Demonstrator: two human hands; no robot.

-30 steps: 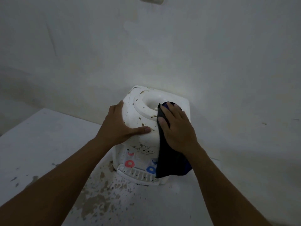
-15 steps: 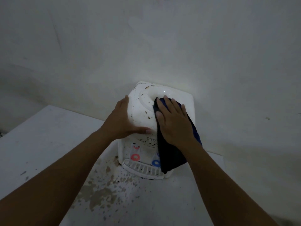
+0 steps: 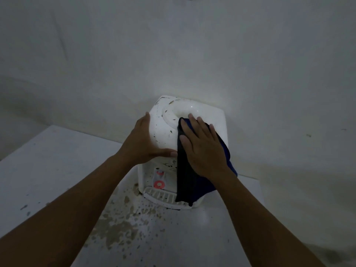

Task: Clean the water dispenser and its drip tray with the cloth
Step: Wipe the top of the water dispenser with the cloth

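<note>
Water dispenser (image 3: 192,130): white tabletop unit, standing on the counter (image 3: 48,170) against the wall (image 3: 173,54), its top recess and left shoulder flecked with brown spots. Drip tray (image 3: 163,195): slotted, white, at the unit's foot, half hidden under the hanging cloth and not yet wiped, as far as you can judge. Cloth (image 3: 185,180): dark blue, draped from the rim of the recess down the front face.

Step in hand, as judged: wiping the top. Keep the cloth flat under your palm and draw it across the spotted left shoulder with firm, even pressure; brace so the unit does not slide on the spattered counter.

Right hand (image 3: 202,143): fingers straight and slightly spread, palm down, pressing the cloth onto the top, fingertips at the recess edge; forearm reaches in from the lower right. Left hand (image 3: 146,143): fingers extended along the unit's left side, thumb laid across the front edge, steadying it; nothing pinched.
</note>
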